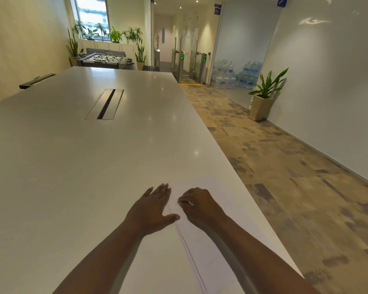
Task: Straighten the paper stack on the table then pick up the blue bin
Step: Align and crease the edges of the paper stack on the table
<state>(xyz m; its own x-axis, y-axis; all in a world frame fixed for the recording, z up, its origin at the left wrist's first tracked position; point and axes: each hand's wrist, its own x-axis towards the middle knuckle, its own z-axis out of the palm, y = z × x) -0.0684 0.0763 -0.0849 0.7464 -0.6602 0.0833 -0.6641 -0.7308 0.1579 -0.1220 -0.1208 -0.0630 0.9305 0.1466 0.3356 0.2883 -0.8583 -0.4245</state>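
The stack is lying on the tabletop at its right edge, right under the person; its long axis is running away from the person and leaning a little left, from the bottom of the view up to a far edge just beyond the hands; its left edge is showing as thin dark lines fanned slightly apart, so the sheets look not yet squared, though that is a judgement from a pale, low-contrast patch.

The left hand is lying flat with fingers straight, on the tabletop just left of the stack's left edge, its thumb reaching across to touch that edge; the right hand is resting on top of the stack near its far left corner, fingers curled down onto the paper; whether it is pinching sheets or only pressing on them I cannot tell. The two hands are sitting just beside each other, apart by a narrow gap; both are at the stack, the left placed to push the edge in, the right to hold the sheets down.

The bin is not in view anywhere, so its direction cannot be judged. Beyond the stack, a cable slot is lying in the tabletop's middle, well apart; right of the stack the carpet is running past a potted plant and water bottles. Nothing is standing between the hands and the stack.
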